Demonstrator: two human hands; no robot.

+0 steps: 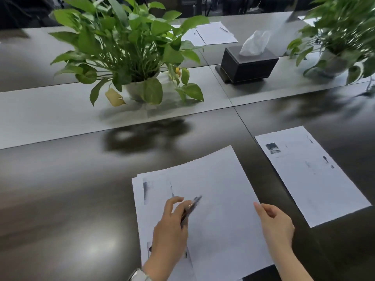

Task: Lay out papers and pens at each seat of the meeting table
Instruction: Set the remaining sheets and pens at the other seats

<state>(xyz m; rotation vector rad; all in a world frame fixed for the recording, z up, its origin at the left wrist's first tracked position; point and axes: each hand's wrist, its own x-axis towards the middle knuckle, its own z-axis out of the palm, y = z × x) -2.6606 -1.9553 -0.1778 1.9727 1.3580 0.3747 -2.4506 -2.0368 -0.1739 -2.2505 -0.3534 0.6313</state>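
Papers and pens: one seat mid-setup

Papers (211, 199) sat stacked on the desk (60, 199) in front of the person. Left hand (170, 236) was closed around a bunch of pens (190, 207) over the stack; right hand (278, 226) pinched its right edge. A sheet (310, 175) already lay at the next seat. Probably next up: dropping one pen there.

- The left hand (169, 230) is bare, with no ring or glove showing on the fingers or the back of it.
- A silver, metal-looking band (138, 275), likely a watch or bracelet, circles the left wrist at the bottom edge of the view; only part of it shows, and no dial can be made out.
- The right hand (277, 226) is bare as well, with short, plain, unpainted nails.
- Both forearms are uncovered as far as the view reaches; no sleeve cuff shows on either.
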